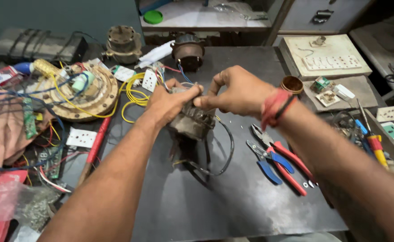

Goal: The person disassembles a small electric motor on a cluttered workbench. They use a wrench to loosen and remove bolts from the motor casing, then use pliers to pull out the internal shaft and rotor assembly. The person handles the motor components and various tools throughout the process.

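So the dark surface (232, 197) is cluttered all round, and right in the middle of it, held a bit above, sits the small grimy motor (191, 120), grey and greasy with black leads (221, 157) looping off its near side. Looks heavy for its size, stiff metal body, probably slick with grime, so I'd hold it by the casing, not the wires, those look fragile. The left hand (170, 102) has its grip closed around the motor's top, and the right hand (235, 92) is pinched shut on something thin up there, likely a wire end. Red and blue pliers (275, 161) lie to the right.
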